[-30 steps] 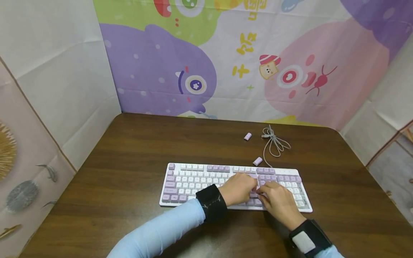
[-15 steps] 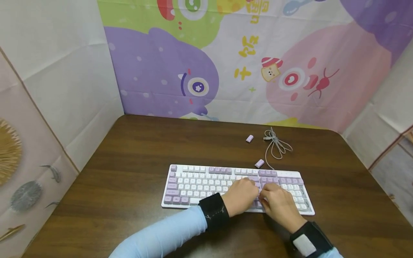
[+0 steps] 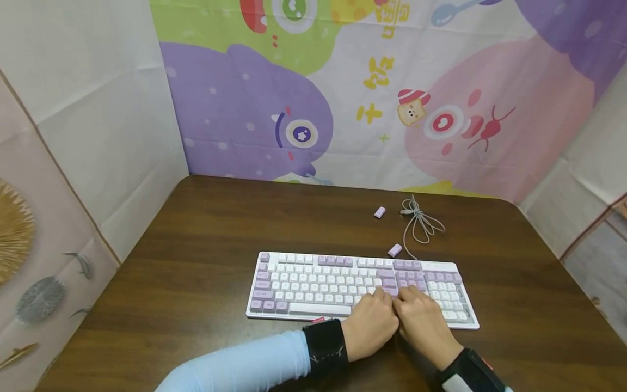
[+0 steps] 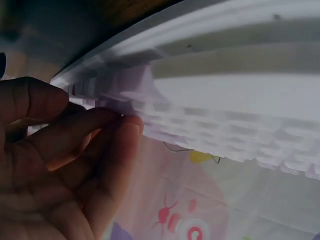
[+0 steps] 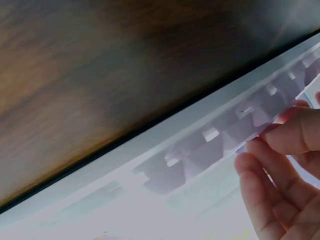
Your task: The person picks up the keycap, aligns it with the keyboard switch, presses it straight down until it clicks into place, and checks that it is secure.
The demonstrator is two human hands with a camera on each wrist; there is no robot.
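A white-and-lavender keyboard [image 3: 313, 280] lies flat on the brown table. My left hand [image 3: 370, 325] is over its front edge, right of the space bar, with fingers bent. In the left wrist view, the fingertips [image 4: 131, 125] reach lavender keys [image 4: 127, 86]. Close beside it, my right hand [image 3: 425, 324] lies over the front edge near the number pad. The right wrist view shows its thumb and fingers bent together by the lavender front-row keys [image 5: 240, 122]. Whether either hand pinches a keycap cannot be made out; the fingertips are mostly hidden in the head view.
Two loose lavender keycaps, a nearer one [image 3: 394, 250] and a farther one [image 3: 379, 212], lie behind the keyboard. A bundled grey cable [image 3: 418, 220] runs from its back edge. A cartoon-printed cloth [image 3: 313, 109] hangs behind the table [image 3: 235, 218].
Both hands have moved toward me, from the keys left of the number pad to the keyboard's front edge. More lavender and white keys now show behind them. The loose keycaps stay put.
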